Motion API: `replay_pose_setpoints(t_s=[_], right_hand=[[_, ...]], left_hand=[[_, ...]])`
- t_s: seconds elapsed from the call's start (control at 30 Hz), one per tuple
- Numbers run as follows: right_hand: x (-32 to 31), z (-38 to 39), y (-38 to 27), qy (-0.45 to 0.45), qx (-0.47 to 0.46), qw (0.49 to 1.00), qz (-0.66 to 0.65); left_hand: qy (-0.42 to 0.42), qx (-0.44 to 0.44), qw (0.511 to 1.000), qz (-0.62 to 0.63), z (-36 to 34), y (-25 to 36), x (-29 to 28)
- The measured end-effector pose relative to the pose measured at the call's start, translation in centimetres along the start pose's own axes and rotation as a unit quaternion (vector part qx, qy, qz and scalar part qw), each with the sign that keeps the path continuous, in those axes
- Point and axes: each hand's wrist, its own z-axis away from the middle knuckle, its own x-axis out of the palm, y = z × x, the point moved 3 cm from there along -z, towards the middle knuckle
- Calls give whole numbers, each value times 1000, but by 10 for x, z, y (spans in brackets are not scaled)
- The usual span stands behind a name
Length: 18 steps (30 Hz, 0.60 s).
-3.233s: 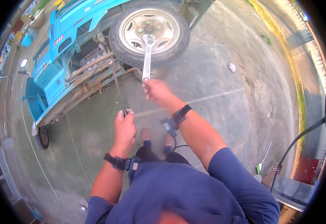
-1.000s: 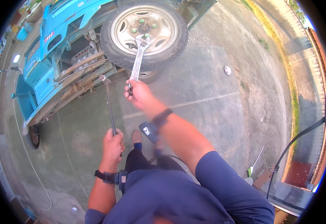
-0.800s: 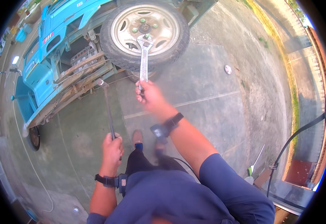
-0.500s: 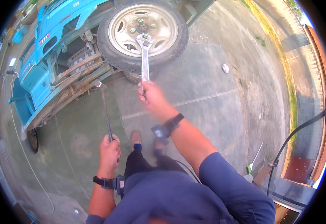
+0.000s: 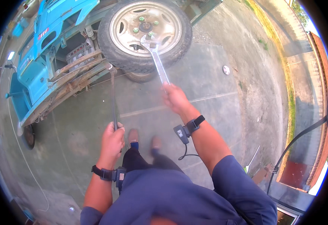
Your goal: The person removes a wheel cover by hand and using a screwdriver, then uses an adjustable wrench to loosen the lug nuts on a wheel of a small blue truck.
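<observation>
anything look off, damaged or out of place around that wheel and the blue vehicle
The vehicle's lower rails look worn and brown against the blue bodywork; rust or dirt, I can't tell. A small round pale disc lies alone on the ground, apart from the wheel. No spill stands out.

Right hand (image 5: 176, 99) blurred, hiding handle end of wrench (image 5: 157, 61); blue vehicle (image 5: 38, 75) cut off by top edge

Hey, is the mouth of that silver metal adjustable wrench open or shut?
Open: the silver metal adjustable wrench shows a gap between its jaws, near a small green nut; whether gripped, unclear.
</observation>
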Motion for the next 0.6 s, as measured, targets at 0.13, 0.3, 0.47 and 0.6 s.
replay_pose_setpoints(t_s=[0.13,0.3,0.47,0.6], right_hand=[[13,6,-2,-9,-21,998,-59],[-24,20,-27,66,-144,971,182],[-65,17,-74,243,-338,793,446],[-49,31,-89,284,-364,601,652]], left_hand=[[-33,7,999,-18,-10,0,22],[-31,17,998,-52,-8,-15,18],[5,-12,999,-40,-11,-26,16],[4,-23,1000,-20,-9,-25,17]])
